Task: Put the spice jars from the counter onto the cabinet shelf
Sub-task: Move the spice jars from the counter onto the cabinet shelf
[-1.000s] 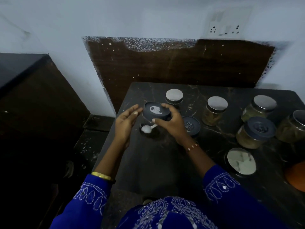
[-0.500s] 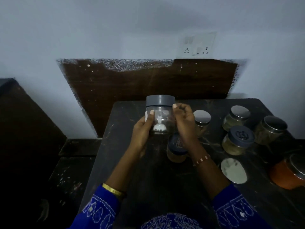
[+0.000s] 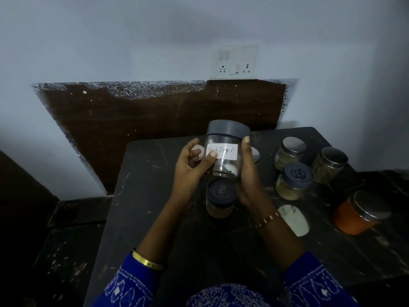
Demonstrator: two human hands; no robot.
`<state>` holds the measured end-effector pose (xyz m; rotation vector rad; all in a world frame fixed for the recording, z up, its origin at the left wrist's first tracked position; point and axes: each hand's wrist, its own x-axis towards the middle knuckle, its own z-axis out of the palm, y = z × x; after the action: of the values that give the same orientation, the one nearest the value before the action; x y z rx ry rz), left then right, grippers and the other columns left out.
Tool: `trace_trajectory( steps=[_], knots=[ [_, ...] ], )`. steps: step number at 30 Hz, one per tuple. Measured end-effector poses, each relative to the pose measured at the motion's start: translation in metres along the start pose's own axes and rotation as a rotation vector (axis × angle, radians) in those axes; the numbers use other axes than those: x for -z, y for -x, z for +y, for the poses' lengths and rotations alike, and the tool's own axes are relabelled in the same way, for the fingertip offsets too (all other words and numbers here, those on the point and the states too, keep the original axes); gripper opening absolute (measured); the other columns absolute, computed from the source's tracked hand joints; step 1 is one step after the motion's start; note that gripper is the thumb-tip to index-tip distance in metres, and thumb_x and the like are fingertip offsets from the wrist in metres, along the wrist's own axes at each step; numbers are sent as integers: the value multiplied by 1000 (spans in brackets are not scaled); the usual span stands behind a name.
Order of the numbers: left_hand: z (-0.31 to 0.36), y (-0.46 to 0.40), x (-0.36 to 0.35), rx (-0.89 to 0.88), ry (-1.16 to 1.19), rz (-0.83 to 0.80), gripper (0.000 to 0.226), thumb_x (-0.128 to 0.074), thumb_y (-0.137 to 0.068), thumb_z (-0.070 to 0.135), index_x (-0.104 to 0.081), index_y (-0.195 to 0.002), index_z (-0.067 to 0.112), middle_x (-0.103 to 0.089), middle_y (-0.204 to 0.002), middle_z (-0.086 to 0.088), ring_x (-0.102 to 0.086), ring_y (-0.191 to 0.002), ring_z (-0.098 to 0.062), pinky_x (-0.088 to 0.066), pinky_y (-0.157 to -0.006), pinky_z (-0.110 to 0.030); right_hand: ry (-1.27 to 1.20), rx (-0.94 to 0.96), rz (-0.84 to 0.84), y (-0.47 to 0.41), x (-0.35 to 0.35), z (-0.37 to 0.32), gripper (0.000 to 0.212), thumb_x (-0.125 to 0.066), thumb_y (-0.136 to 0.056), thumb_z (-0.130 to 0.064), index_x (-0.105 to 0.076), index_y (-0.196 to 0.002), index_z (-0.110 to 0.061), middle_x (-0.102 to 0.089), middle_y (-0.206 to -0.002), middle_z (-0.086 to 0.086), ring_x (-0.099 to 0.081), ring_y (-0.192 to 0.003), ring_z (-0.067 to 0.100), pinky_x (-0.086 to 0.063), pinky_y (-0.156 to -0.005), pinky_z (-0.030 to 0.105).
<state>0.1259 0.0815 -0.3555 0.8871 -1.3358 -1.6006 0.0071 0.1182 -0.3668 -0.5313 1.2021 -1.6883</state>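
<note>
I hold a clear glass jar (image 3: 225, 161) with a grey lid and a white handwritten label upright above the dark counter (image 3: 168, 235). My left hand (image 3: 192, 168) grips its left side, thumb on the label. My right hand (image 3: 247, 173) wraps its right side and base. Under the held jar stands a blue-lidded jar (image 3: 219, 201) of tan spice. To the right stand another blue-lidded jar (image 3: 293, 183), two metal-lidded jars (image 3: 287, 152) (image 3: 329, 163), an orange-filled jar (image 3: 359, 212) and a jar seen from above by its shiny lid (image 3: 293, 220). No cabinet shelf is in view.
A brown wooden panel (image 3: 155, 120) leans on the white wall behind the counter. A switch and socket plate (image 3: 234, 62) sits on the wall above it. A lower dark ledge (image 3: 73, 218) lies left of the counter, beside a dark cabinet side (image 3: 20, 196).
The jar went from lying under my right hand on the counter to being lifted upright in both hands, and it has turned so its label faces me. The view has tilted upward.
</note>
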Motion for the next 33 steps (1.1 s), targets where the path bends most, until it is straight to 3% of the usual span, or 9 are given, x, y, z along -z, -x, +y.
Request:
trace_trajectory(
  steps=[2, 5, 7, 12, 16, 19, 24, 29, 33],
  knots=[
    [-1, -1, 1, 102, 91, -116, 65, -66, -78, 33, -40, -135, 17, -53, -129, -10, -60, -110, -21, -55, -78, -28, 42, 23, -20, 1, -1, -2, 85, -58, -69, -71, -51, -129, -11, -64, -119, 18, -64, -109, 32, -48, -96, 52],
    [-6, 1, 0, 142, 135, -218, 62, -56, -76, 33, -44, -131, 8, -62, -115, -10, -65, -95, -20, -56, -70, -24, 232, 120, -4, 1, -2, -3, 56, -56, -82, -52, -58, -117, -8, -69, -109, 16, -67, -99, 30, -52, -92, 51],
    [-12, 3, 1, 149, 162, -200, 60, -55, -76, 33, -45, -130, 7, -63, -113, -10, -64, -96, -22, -56, -71, -26, 304, 148, -4, 1, -3, -5, 42, -53, -89, -42, -63, -110, -7, -70, -103, 16, -68, -95, 29, -53, -90, 49],
    [-19, 6, 10, 153, 250, -100, 58, -55, -76, 36, -50, -126, 6, -64, -114, -17, -65, -98, -26, -58, -75, -29, 411, 107, -12, -2, 3, -1, 42, -45, -94, -43, -65, -106, -9, -70, -104, 14, -66, -97, 25, -52, -88, 39],
    [-27, 7, 27, 195, 328, 30, 54, -59, -73, 38, -55, -120, 12, -68, -108, -13, -67, -94, -24, -59, -69, -28, 429, 99, 99, -7, 19, 10, 18, -50, -93, -34, -61, -84, -23, -61, -82, -4, -55, -78, 7, -44, -72, 20],
    [-35, 10, 38, 229, 315, 107, 59, -60, -72, 37, -52, -125, 11, -65, -114, -16, -66, -97, -27, -59, -71, -30, 444, 61, 155, -6, 28, 17, 19, -52, -93, -30, -57, -75, -26, -56, -74, -4, -51, -70, 6, -42, -65, 19],
    [-46, 17, 43, 275, 266, 168, 67, -65, -68, 36, -49, -127, 8, -62, -121, -21, -64, -101, -32, -59, -73, -33, 465, 26, 1, -4, 27, 23, 14, -52, -93, -26, -61, -99, -18, -60, -86, -1, -55, -79, 9, -47, -71, 21],
    [-49, 18, 40, 255, 222, 118, 56, -63, -77, 28, -48, -128, 9, -62, -120, -18, -65, -101, -29, -59, -70, -31, 508, -54, -259, 4, 8, 26, 39, -59, -89, -18, -49, -126, -16, -65, -100, -1, -64, -91, 12, -53, -76, 21],
    [-39, 15, 34, 184, 218, 50, 40, -44, -93, 30, -50, -127, 9, -65, -114, -17, -67, -95, -24, -59, -73, -32, 437, -68, -303, 6, 0, 27, 49, -58, -89, -14, -40, -134, -22, -63, -112, 9, -64, -94, 15, -54, -73, 18]
  ],
)
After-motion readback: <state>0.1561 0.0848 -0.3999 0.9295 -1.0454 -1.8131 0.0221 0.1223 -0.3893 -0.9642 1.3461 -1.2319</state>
